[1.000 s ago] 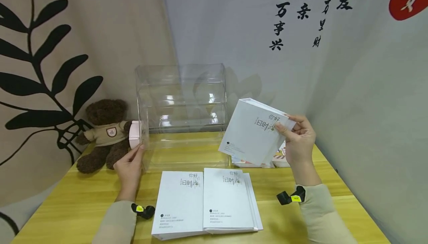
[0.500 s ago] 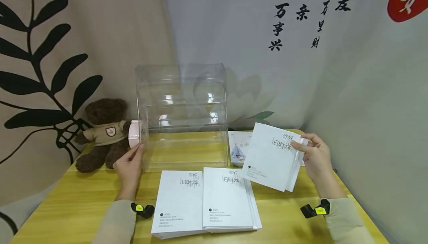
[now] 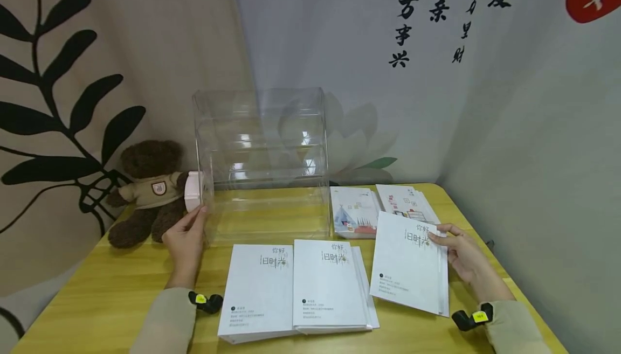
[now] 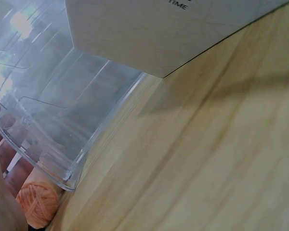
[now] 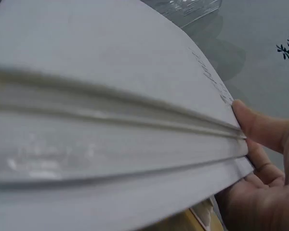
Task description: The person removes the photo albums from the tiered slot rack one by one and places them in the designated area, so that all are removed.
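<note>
My right hand (image 3: 463,254) pinches the right edge of a white book (image 3: 407,265), thumb on the front cover and fingers behind. In the right wrist view the thumb (image 5: 260,125) lies at the end of its edge, with the page side facing the camera. The book stands tilted over the right part of the table. My left hand (image 3: 186,241) holds the lower left front edge of a clear plastic shelf rack (image 3: 262,171); in the left wrist view its fingers (image 4: 19,173) show through the plastic. More white books (image 3: 259,289) lie side by side in front of the rack.
Two books with coloured covers, one showing a tent picture (image 3: 354,211), lie right of the rack. A brown teddy bear (image 3: 157,198) and a pink object (image 3: 192,191) are at its left. An orange yarn ball (image 4: 37,204) shows behind the plastic.
My right hand has brought the white book down and to the right, turning it more upright. The coloured books behind it are now uncovered. My left hand stays at the rack.
</note>
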{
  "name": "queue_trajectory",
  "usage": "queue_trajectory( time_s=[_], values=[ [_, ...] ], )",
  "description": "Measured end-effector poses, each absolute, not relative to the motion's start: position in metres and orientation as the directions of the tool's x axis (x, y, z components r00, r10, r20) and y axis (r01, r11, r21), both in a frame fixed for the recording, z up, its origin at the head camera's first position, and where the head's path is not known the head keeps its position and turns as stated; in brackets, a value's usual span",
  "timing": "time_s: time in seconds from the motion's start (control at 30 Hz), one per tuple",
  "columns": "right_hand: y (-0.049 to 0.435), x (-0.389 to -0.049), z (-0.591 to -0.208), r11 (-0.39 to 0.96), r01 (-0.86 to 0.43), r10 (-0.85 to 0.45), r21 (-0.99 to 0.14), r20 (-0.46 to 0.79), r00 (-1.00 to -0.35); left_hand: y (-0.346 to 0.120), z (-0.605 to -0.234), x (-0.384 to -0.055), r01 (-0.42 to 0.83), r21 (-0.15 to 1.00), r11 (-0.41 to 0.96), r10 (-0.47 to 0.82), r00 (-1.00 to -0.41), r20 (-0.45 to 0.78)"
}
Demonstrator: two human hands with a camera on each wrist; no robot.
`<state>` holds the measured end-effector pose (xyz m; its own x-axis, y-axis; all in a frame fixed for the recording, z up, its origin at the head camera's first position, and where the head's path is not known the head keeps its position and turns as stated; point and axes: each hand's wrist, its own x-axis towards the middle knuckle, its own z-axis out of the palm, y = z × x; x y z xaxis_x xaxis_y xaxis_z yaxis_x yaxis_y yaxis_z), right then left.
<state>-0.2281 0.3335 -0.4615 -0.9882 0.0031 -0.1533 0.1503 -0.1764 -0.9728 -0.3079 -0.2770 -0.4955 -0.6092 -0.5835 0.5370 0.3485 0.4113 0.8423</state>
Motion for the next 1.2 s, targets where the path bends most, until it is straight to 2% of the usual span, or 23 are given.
queue_trajectory(
  time_s=[0.4,0.8,0.93,1.2],
  values=[
    [0.332,-0.234,-0.472,-0.118,0.255,-0.048,-0.960,-0.251,-0.967,-0.274,-0.492,-0.309,0.361,0.844,0.397,-0.596,-0.598,0.536],
    [0.325,-0.237,-0.489,-0.062,0.281,-0.105,-0.958,-0.274,-0.956,-0.275,-0.494,-0.308,0.335,0.851,0.404,-0.603,-0.603,0.523],
    [0.322,-0.238,-0.491,0.008,0.256,-0.087,-0.967,-0.256,-0.963,-0.276,-0.494,-0.310,0.335,0.853,0.400,-0.594,-0.614,0.520],
    [0.310,-0.240,-0.492,0.263,0.146,-0.027,-0.954,-0.159,-0.987,-0.276,-0.492,-0.308,0.339,0.855,0.392,-0.590,-0.620,0.517]
  ],
)
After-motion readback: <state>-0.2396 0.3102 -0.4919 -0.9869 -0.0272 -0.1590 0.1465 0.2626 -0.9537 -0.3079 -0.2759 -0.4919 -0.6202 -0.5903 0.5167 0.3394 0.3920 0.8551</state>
